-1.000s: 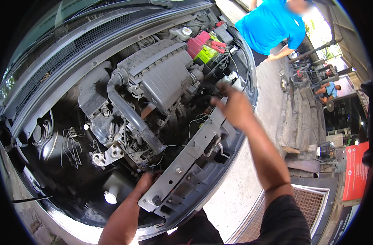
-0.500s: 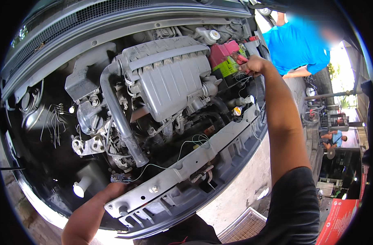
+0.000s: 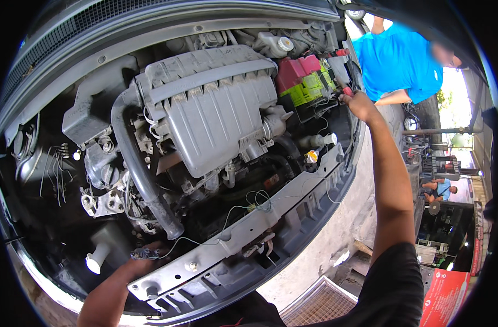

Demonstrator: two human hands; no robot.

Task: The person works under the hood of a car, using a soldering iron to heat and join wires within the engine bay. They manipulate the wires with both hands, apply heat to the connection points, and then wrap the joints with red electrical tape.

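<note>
One red clip (image 3: pixel 347 91) right of the airbox (image 3: pixel 219 122), clamped in right fingers (image 3: pixel 345 99), could slip if held loosely; left hand (image 3: pixel 136 267): fingers hidden.

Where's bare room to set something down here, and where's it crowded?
Bare: the gray ribbed cover between thick hose and pink-and-green box, and concrete between the car's front edge and framed grate. Crowded: around right hand, beside box and wires.

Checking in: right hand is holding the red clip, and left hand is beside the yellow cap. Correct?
Not quite. The head view shows the left hand by the wires near the left end of the grey metal bar; the yellow cap is well over to the right. The right hand is holding the red clip.
</note>
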